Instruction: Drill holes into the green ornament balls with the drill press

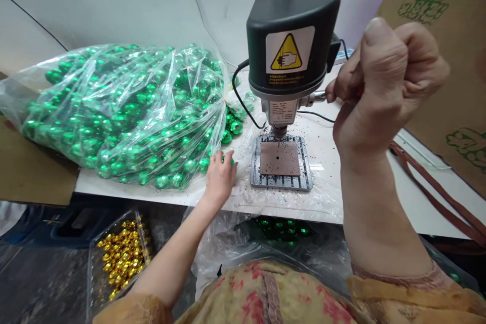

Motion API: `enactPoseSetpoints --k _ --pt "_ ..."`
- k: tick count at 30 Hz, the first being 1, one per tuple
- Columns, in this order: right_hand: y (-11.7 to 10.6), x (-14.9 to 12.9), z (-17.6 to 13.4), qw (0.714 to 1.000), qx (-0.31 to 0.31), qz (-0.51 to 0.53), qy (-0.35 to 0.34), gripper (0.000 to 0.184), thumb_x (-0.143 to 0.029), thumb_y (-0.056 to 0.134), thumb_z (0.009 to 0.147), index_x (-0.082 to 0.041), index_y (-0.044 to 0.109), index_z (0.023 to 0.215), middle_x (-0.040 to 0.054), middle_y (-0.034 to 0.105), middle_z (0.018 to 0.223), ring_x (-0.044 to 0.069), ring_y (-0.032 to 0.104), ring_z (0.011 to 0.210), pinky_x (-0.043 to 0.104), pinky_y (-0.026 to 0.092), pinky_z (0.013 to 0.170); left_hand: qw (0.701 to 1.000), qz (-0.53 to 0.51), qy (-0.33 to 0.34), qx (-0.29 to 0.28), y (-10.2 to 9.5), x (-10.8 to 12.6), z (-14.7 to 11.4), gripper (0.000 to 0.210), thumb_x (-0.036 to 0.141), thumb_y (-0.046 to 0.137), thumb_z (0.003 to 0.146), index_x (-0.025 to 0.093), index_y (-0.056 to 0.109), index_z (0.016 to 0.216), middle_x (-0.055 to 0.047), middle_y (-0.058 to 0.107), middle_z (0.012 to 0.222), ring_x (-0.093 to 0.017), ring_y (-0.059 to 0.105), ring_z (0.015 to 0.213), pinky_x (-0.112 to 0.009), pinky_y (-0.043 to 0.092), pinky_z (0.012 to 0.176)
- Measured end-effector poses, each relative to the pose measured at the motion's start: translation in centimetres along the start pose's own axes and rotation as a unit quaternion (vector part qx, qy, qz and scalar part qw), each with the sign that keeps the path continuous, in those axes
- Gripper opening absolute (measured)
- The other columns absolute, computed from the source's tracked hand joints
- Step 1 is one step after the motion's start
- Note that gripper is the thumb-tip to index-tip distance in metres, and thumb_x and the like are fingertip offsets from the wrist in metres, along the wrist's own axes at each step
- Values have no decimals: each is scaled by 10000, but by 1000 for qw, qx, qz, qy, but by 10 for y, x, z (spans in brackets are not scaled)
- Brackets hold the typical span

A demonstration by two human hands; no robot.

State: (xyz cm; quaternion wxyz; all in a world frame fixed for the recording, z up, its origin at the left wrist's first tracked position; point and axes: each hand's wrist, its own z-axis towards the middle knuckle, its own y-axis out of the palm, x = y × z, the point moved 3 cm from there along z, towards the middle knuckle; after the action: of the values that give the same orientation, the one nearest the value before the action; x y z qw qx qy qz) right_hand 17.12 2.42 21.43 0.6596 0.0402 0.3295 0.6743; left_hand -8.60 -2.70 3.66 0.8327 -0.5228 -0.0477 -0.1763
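Observation:
My right hand [383,76] is raised at the right side of a small black bench drill press [292,40], its fingers wrapped round the metal feed handle [318,96]. Below the chuck [279,131], a thin bit points down at a brown square board [270,162] with a dark hole in it. That board lies on the slotted metal base [256,179]. My left hand [221,174] is left of the base, fingers curled; a bit of green shows between them, apparently a shiny faceted ball. Next to it lies a clear plastic bag [132,116] full of such green balls.
Loose green balls [232,126] lie at the bag's mouth. Dark shavings dot the white table [326,147]. Below at left is a clear bin [91,273] of gold balls [123,258]. A cardboard box [448,71] and brown strap [436,187] are at right; more green balls [283,225] sit under the table edge.

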Motion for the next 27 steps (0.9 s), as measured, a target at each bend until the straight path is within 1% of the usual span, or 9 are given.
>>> enactPoseSetpoints --k 4,6,8,11,14,16,18,23,27 --pt "-2 1 -1 1000 6 2 -1 448 -400 764 785 -200 431 562 -100 344 419 36 332 348 264 221 367 993 47 -32 -108 -5 -24 27 314 99 697 776 199 683 1074 -123 632 987 -330 625 962 -460 526 873" --pt "-3 2 -2 1000 4 -2 -7 456 -394 755 802 -201 419 562 -98 345 421 35 333 354 262 221 378 993 -15 -42 -106 -10 -24 31 327 123 727 752 216 685 1063 -90 628 969 -292 635 922 -425 531 857" --pt "-3 1 -2 1000 -1 -7 -8 462 -387 741 820 -198 405 566 -100 338 431 26 333 365 250 227 388 983 -143 -96 -59 -15 -20 34 344 229 757 769 228 664 1101 -63 632 952 -250 646 870 -391 547 811" --pt "-3 0 -4 1000 -1 -23 -10 481 -384 714 847 -196 368 569 -102 312 443 14 317 381 235 238 414 888 -410 -207 -12 -13 -11 37 441 442 742 810 233 601 1172 -40 656 934 -198 666 789 -343 576 711" --pt "-2 -2 -4 999 1 -42 -3 495 -394 714 848 -200 353 570 -103 293 447 18 312 394 240 254 435 763 -589 -258 -65 -1 6 37 495 499 728 808 229 582 1196 -52 695 989 -183 692 771 -338 595 686" --pt "-1 -3 -4 999 1 -43 -1 493 -398 719 845 -202 357 575 -103 298 454 25 313 395 248 251 429 724 -628 -266 -98 8 16 36 519 475 745 794 222 592 1221 -66 707 1032 -182 699 794 -336 596 700" --pt "-1 -4 -5 999 1 -42 -3 491 -400 720 847 -204 358 580 -101 307 463 28 313 393 252 243 418 725 -629 -260 -107 15 23 34 557 448 779 772 215 600 1245 -68 709 1042 -176 695 828 -316 584 716" --pt "-1 -5 -6 997 -5 -74 10 532 -457 697 862 -213 315 583 -90 312 471 35 313 403 256 286 421 810 -554 -179 -65 23 31 36 618 387 919 644 216 596 1142 -23 681 982 -153 674 857 -279 544 776" --pt "-3 -4 -7 997 -17 -77 12 502 -434 671 886 -219 316 603 -85 302 489 40 325 416 253 303 424 852 -501 -101 -109 33 38 43 547 430 855 744 203 622 1184 -63 695 1084 -172 671 911 -307 530 845"
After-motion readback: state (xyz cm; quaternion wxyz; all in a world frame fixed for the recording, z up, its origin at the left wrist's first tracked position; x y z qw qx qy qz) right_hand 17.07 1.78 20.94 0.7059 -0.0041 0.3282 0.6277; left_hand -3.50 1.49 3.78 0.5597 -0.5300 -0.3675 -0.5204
